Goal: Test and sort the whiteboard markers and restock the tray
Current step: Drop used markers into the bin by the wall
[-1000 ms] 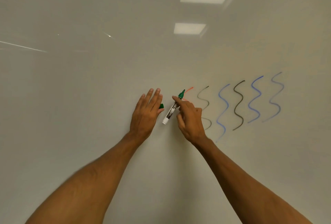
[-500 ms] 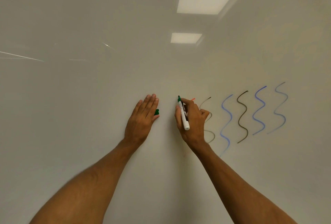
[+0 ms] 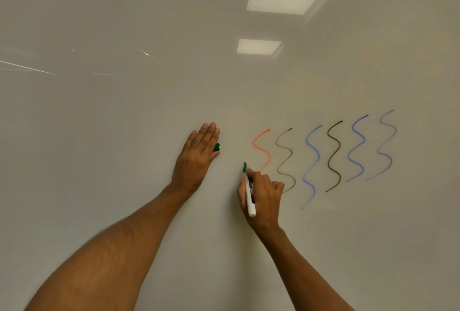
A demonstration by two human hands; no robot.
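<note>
Green whiteboard marker [image 3: 249, 193]: uncapped, held in the right hand [image 3: 262, 195], low and centre on the whiteboard [image 3: 124, 136].

- Grip: the right hand's fingers are curled round the white barrel in a writing hold, thumb on the left side, knuckles facing out.
- Axis: the long axis runs nearly straight up the board. The green tip points up and slightly left, above the fingers. The white butt end points down past the heel of the hand toward the wrist.
- Contact: the tip is at the board. Whether it touches or sits just off cannot be told. No green line shows at the tip.
- Arm pose: the right forearm rises from the lower right, wrist bent back toward the surface.
- Left hand [image 3: 196, 156]: to the left and higher, well apart from the marker. Its fingers are straight and together, flat against the board. The green cap [image 3: 217, 147] peeks out at the thumb side. Whether it is pinched or merely pressed cannot be told.
- Bare strip: the board between the two hands is unmarked. In my judgement this is where the test stroke belongs, and the right hand is the nearer one.
- Farther right, in order: orange squiggle [image 3: 261, 150], thin black squiggle [image 3: 285, 158], pale blue squiggle [image 3: 312, 161], dark squiggle [image 3: 334, 154], strong blue squiggle [image 3: 357, 147], faint blue-grey squiggle [image 3: 385, 144].
- Tray: not in view.
</note>
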